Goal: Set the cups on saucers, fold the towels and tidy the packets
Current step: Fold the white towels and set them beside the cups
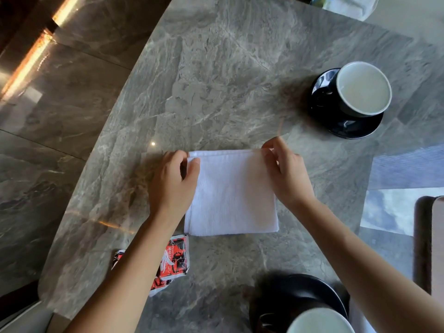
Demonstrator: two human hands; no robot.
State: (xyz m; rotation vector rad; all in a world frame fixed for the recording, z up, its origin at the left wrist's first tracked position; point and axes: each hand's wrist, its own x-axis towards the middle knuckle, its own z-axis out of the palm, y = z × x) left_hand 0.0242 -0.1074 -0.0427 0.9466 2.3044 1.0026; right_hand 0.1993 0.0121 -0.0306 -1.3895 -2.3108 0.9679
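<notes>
A white towel (231,195) lies folded into a rough square in the middle of the grey marble table (216,80). My left hand (173,183) pinches its far left corner and my right hand (286,171) pinches its far right corner. A black cup with a pale inside (362,88) sits on a black saucer (348,127) at the right. A second cup (319,320) on a black saucer (295,292) stands at the near edge. Red and black packets (174,260) lie under my left forearm, partly hidden.
Another white towel (350,6) lies bunched at the table's far edge. The table's left edge curves away over a marble floor (48,140). A brown chair back (427,241) stands at the right.
</notes>
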